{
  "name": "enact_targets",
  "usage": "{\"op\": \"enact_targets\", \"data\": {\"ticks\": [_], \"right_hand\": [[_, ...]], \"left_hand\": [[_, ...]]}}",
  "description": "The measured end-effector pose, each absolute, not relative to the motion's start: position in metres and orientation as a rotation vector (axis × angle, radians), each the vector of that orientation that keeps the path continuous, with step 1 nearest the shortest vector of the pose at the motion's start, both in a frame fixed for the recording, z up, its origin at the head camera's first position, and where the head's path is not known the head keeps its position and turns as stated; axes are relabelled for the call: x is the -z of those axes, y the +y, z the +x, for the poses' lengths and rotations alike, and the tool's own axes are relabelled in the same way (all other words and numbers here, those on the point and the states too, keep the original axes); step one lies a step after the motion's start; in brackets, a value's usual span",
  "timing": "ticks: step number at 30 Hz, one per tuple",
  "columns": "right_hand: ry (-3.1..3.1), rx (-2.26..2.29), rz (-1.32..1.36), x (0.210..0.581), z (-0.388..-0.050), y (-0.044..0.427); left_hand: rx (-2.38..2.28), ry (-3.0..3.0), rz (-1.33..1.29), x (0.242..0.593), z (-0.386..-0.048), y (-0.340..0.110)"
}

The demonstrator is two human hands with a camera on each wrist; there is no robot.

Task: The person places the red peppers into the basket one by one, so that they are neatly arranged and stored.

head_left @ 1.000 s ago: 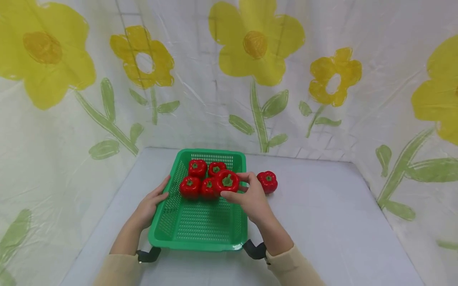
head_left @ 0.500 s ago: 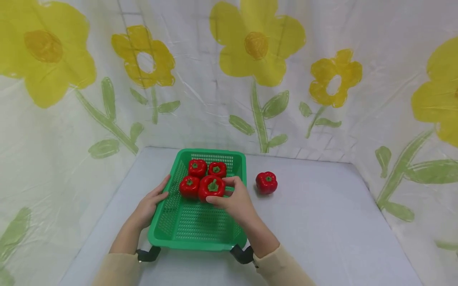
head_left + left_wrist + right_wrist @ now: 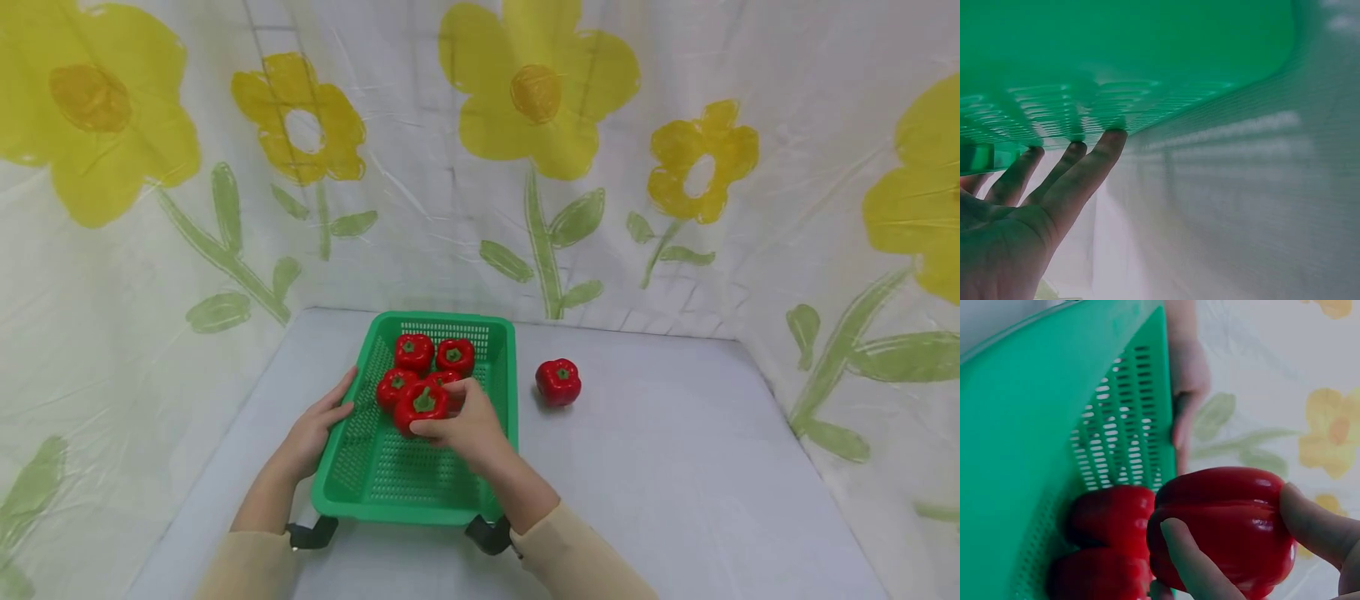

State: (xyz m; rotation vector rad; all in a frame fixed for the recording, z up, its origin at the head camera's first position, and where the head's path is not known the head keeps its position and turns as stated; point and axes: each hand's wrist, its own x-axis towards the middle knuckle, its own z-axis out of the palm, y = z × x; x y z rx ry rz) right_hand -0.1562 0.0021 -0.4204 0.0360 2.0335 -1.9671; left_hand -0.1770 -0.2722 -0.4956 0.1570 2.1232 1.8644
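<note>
My right hand (image 3: 468, 429) grips a red bell pepper (image 3: 422, 407) with a green stem, held over the green basket (image 3: 405, 512). In the right wrist view the bell pepper (image 3: 1222, 525) sits between thumb and fingers, its side towards the camera. Several other red bell peppers (image 3: 414, 353) lie in the far half of the basket; one is partly hidden behind the held one. My left hand (image 3: 309, 435) rests against the basket's left side. Seen from the left wrist, its fingers (image 3: 1079, 184) are extended, with tips on the slotted outer wall.
One more red bell pepper (image 3: 558, 382) stands on the white table (image 3: 675, 450), right of the basket. Behind the table hangs a white curtain (image 3: 420, 217) printed with yellow flowers. Black straps (image 3: 489, 533) at both wrists are near the basket's front edge.
My right hand has carried its bell pepper leftward and towards me, from the basket's right side to in front of the other peppers. My left hand and the basket have stayed put.
</note>
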Motion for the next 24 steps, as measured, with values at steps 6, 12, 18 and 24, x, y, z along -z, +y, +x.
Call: {"op": "enact_targets", "data": {"ticks": [6, 12, 18, 24], "right_hand": [[2.068, 1.882, 0.060, 0.430, -0.159, -0.006], [2.103, 1.798, 0.084, 0.434, -0.157, -0.015], [2.140, 1.736, 0.106, 0.437, -0.151, -0.029], [2.206, 1.683, 0.135, 0.442, -0.147, -0.042]], "left_hand": [[-1.882, 2.117, 0.156, 0.498, -0.177, -0.272], [-1.905, 2.085, 0.157, 0.499, -0.178, -0.269], [-1.895, 2.083, 0.159, 0.499, -0.177, -0.269], [-1.882, 2.099, 0.149, 0.496, -0.176, -0.270]]}}
